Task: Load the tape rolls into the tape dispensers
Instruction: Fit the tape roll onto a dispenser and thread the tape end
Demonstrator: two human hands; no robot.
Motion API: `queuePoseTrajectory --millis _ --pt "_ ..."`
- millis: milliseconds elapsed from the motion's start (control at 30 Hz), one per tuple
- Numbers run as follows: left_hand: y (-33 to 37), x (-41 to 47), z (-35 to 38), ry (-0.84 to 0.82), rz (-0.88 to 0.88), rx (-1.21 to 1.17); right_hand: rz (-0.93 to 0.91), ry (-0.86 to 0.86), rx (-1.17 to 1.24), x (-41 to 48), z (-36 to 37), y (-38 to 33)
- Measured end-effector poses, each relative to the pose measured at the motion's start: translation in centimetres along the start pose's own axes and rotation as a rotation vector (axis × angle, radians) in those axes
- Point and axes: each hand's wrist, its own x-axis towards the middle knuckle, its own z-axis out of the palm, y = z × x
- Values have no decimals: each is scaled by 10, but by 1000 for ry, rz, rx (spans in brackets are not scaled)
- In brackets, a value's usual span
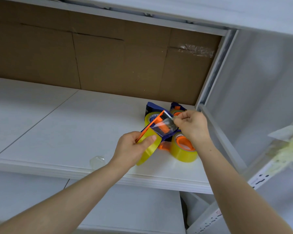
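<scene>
My left hand (133, 147) grips a yellow tape roll (150, 149) seated in a blue and orange tape dispenser (161, 125), held above the white shelf. My right hand (191, 125) pinches the clear loose tape end (166, 123) and holds it stretched over the dispenser's front, near the toothed blade. Another yellow tape roll (184, 152) with an orange core lies on the shelf below my right wrist. Behind it lie two more blue dispensers (152, 114), one holding a yellow roll, the other (177, 107) partly hidden by my right hand.
The white shelf (74, 125) has a brown cardboard back wall (100, 61). A crumpled scrap of clear tape (97, 160) lies near the front edge. A grey metal upright (215, 81) stands at the right. A lower shelf (125, 208) shows beneath.
</scene>
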Motion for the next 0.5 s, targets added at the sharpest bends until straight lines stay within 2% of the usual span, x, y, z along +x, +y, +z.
queuePoseTrajectory --millis 167,400,500 --pt "4 3 -1 -23 -110 -94 -64 72 95 -8 2 2" --pt "-10 4 -9 -1 -188 -54 -42 -73 -250 -3 20 6" --pt "-12 3 -10 45 -196 -4 -16 -110 -319 0 31 7"
